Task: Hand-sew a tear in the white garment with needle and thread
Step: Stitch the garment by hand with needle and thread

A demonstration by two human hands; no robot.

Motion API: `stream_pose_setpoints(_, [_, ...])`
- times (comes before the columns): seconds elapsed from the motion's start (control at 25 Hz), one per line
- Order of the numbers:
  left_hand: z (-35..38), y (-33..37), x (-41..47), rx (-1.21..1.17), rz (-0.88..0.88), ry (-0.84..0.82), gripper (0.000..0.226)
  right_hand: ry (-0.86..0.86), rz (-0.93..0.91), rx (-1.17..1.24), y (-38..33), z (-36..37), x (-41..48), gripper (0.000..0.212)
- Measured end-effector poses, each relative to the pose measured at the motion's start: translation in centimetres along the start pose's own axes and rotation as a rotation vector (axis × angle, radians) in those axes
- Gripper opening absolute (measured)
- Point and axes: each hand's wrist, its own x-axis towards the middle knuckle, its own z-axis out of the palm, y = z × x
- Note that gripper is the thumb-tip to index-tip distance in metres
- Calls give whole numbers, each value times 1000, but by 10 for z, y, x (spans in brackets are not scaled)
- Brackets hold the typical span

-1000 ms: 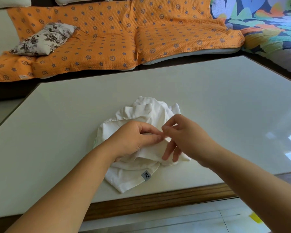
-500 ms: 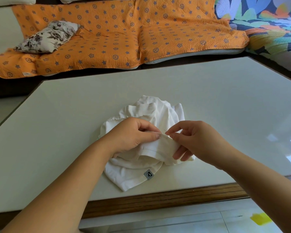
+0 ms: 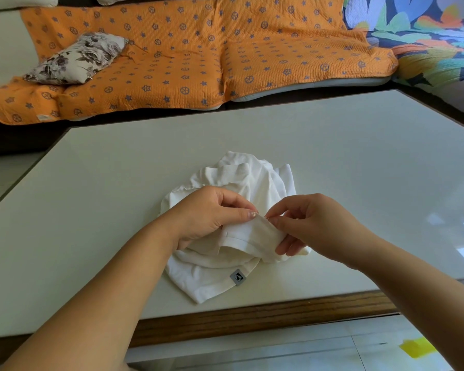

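A crumpled white garment (image 3: 241,180) lies bunched on the white table (image 3: 118,183), with a small grey label (image 3: 237,277) on its near hem. My left hand (image 3: 206,212) grips a raised fold of the fabric between thumb and fingers. My right hand (image 3: 308,223) pinches the same fold from the right, thumb and forefinger tip meeting the left thumb. A thin glint at the pinch may be the needle (image 3: 261,216); the thread is too fine to make out.
The table's wooden front edge (image 3: 252,314) runs below the garment. Behind the table is a sofa with an orange patterned cover (image 3: 198,54), a floral cushion (image 3: 75,58) and a multicoloured cover (image 3: 426,36). A yellow scrap (image 3: 417,346) lies on the floor.
My right hand shifted slightly right and then came back to the fold. The raised fold now stands a bit higher between both hands. The left hand keeps its grip.
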Motion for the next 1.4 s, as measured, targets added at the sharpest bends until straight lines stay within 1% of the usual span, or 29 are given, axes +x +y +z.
stream_pose_setpoints(0.6, [1, -2, 1, -10, 3, -24, 5, -24, -29, 26, 2, 0, 1, 15])
stream_pose_setpoints(0.96, [3, -3, 3, -2, 20, -55, 8, -48, -48, 237, 3, 6, 1, 14])
stream_pose_setpoints(1.24, [5, -4, 3, -130, -2, -33, 6, -36, -97, 111, 6, 13, 4, 11])
stream_pose_setpoints(1.32, [6, -5, 4, -139, -16, -50, 10, -24, -130, 118, 7, 17, 4, 9])
stream_pose_setpoints(1.4, [9, -6, 5, -165, -42, -91, 23, -9, -172, 134, 7, 19, 3, 7])
